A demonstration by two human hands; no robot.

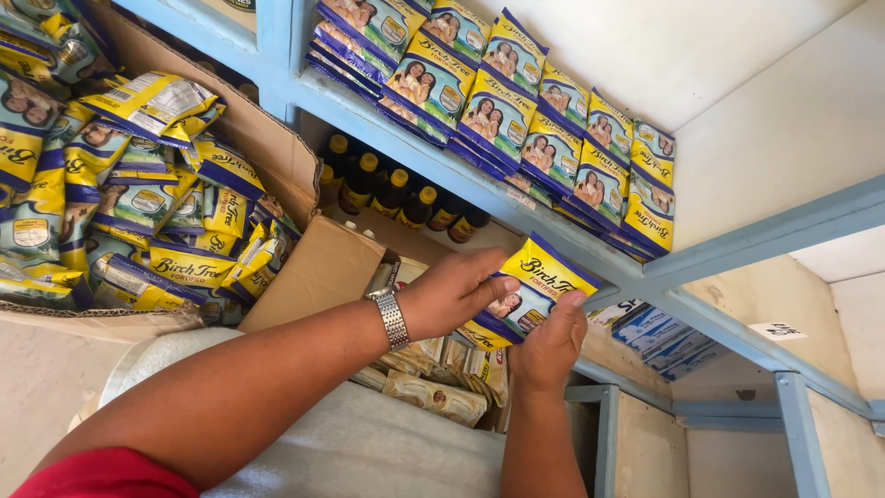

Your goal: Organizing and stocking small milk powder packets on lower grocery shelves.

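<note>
Both of my hands hold a small stack of yellow and purple sachets [539, 281] just below the edge of a light blue shelf [553, 235]. My left hand [452, 293], with a metal watch on its wrist, grips the stack from the left side. My right hand [550, 346] holds it from underneath, thumb on the front of the top sachet. On the shelf above, several matching sachets [516, 106] stand in overlapping rows running to the right.
An open cardboard box [277, 148] at the left is full of the same sachets. Dark bottles with yellow caps [387, 189] stand on the lower shelf. Beige packets [433, 392] lie below my hands. Blue and white boxes [659, 337] sit at the right.
</note>
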